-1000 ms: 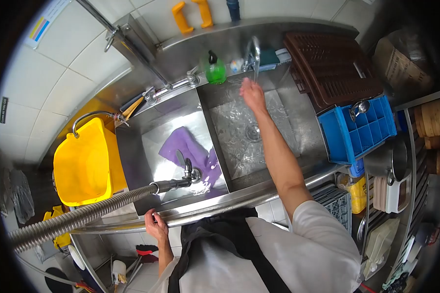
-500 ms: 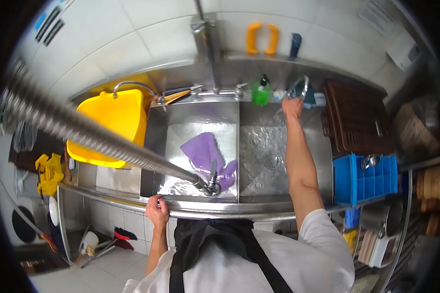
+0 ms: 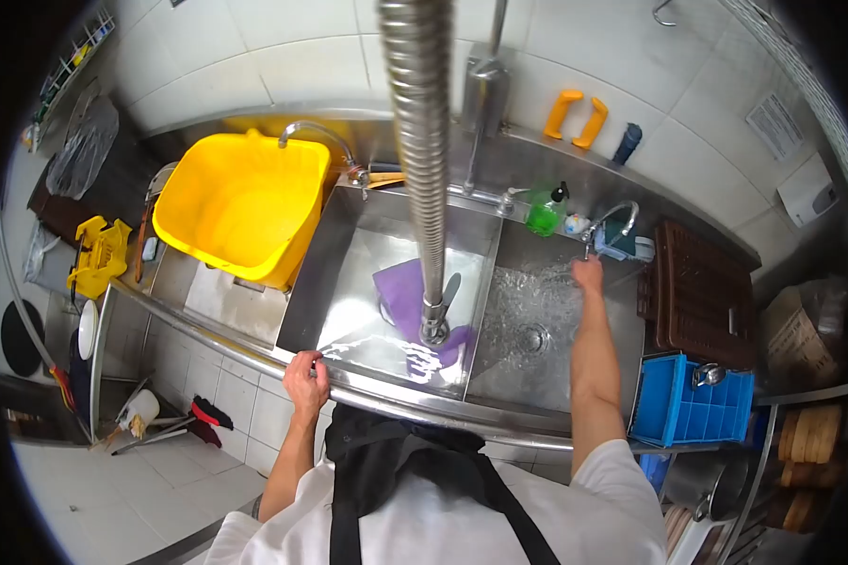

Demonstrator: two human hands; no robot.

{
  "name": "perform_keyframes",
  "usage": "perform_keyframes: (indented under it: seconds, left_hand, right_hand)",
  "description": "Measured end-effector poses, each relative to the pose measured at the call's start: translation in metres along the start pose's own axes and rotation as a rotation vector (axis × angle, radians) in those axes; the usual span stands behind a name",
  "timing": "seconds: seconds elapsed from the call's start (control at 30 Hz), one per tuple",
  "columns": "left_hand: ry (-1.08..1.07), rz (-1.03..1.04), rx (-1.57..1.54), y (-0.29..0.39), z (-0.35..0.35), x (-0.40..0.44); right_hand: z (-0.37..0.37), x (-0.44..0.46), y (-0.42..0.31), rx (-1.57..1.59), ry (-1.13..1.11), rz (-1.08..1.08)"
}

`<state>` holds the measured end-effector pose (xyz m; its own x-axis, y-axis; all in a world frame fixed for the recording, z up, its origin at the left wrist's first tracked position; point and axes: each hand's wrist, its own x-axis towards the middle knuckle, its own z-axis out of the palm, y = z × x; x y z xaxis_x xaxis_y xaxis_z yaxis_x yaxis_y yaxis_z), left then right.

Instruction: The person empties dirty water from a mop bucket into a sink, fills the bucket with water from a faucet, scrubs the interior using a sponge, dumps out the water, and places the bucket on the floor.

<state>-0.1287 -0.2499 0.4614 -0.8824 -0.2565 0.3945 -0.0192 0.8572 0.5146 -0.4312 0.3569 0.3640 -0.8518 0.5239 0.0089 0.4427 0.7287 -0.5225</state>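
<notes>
My right hand reaches over the right sink basin, just below the outlet of a curved faucet. Water splashes in that basin around the hand; its fingers are too small and hidden to make out clearly. My left hand is curled over the front edge of the sink. In the water-filled left basin lies a purple cloth. A metal spray hose hangs over it, its nozzle covering part of the cloth.
A yellow tub stands left of the basins under another faucet. Behind the right basin is a green soap bottle. To the right are a brown crate and a blue divided rack.
The view has turned and shifted, so the hose now hangs near the middle. My right hand has come down from the faucet to below its outlet. My left hand stays at the sink edge.
</notes>
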Motion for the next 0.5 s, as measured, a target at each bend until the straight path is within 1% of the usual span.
perform_keyframes:
  seconds: [0.07,0.1,0.17,0.2,0.27,0.33,0.37,0.4,0.43,0.5]
  left_hand:
    - [-0.001,0.005,0.007,-0.005,-0.001,-0.001]
    - [-0.006,0.015,0.007,-0.005,0.001,-0.001]
    - [0.025,0.011,0.000,-0.003,0.001,0.001]
    - [0.020,0.002,-0.005,-0.003,0.000,0.001]
    - [0.025,-0.003,-0.004,-0.007,0.001,-0.001]
    - [0.029,-0.028,-0.019,-0.007,0.000,-0.001]
    - [0.015,-0.038,-0.039,-0.008,-0.001,-0.001]
    - [0.026,-0.031,-0.039,-0.009,0.001,-0.001]
    - [0.032,-0.041,-0.036,-0.010,0.000,-0.002]
    - [0.024,-0.089,-0.111,-0.008,-0.001,0.002]
  right_hand:
    - [-0.008,0.015,0.020,0.186,-0.191,-0.094]
    - [-0.022,0.001,0.009,0.181,-0.189,-0.107]
    - [-0.068,-0.042,-0.028,0.772,-0.257,0.126]
    - [-0.082,-0.050,-0.039,0.766,-0.271,0.107]
    - [-0.095,-0.057,-0.052,1.171,-0.320,0.172]
    - [-0.105,-0.038,-0.052,1.409,-0.429,0.086]
    - [-0.131,-0.057,-0.079,1.533,-0.375,0.162]
    - [-0.142,-0.051,-0.076,1.688,-0.529,0.070]
    - [-0.157,-0.055,-0.077,1.779,-0.472,0.116]
    - [-0.189,-0.095,-0.092,2.002,-0.719,0.023]
